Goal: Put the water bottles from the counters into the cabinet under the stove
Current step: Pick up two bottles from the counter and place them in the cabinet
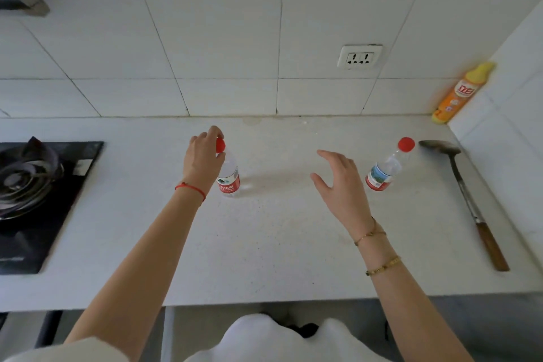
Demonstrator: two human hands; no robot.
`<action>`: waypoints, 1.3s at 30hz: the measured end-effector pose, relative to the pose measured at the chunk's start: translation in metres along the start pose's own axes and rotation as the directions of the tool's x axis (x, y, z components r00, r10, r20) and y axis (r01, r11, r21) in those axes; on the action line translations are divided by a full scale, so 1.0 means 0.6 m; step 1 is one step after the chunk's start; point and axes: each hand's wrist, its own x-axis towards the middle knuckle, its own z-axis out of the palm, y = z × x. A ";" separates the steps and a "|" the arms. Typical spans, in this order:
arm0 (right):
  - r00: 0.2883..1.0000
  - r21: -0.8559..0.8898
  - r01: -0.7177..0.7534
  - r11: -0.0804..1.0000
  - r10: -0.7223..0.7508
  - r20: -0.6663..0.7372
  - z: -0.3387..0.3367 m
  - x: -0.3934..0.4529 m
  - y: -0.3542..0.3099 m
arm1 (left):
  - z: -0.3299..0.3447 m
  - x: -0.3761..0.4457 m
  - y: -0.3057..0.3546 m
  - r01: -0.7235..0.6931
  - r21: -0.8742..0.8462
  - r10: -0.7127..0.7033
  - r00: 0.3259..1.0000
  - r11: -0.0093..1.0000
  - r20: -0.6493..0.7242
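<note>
Two clear water bottles with red caps and red labels stand upright on the white counter (276, 244). My left hand (202, 160) is closed around the neck and cap of the left bottle (229, 176), covering much of its top. The right bottle (388, 167) stands free, its cap fully visible. My right hand (340, 182) hovers just left of that bottle with fingers spread, a small gap between them, holding nothing.
A black gas stove (35, 194) with a burner sits at the counter's left end. A long metal spatula with a wooden handle (467, 200) lies right of the right bottle. An orange and yellow detergent bottle (461, 94) stands in the back right corner. The tiled wall carries a socket (360, 56).
</note>
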 end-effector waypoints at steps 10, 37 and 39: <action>0.985 -0.039 -0.093 0.995 0.087 -0.150 -0.038 -0.010 0.042 | -0.005 -0.031 0.070 -0.241 -0.045 0.238 0.970 0.970 -0.053; 0.998 0.041 -0.064 0.997 0.063 0.006 -0.152 0.059 0.277 | 0.092 -0.178 0.332 -0.110 -0.258 0.083 0.990 0.960 -0.110; 1.000 0.069 0.027 0.997 -0.027 0.009 -0.148 0.041 0.265 | 0.084 -0.201 0.333 -0.072 -0.256 0.034 0.988 0.964 -0.150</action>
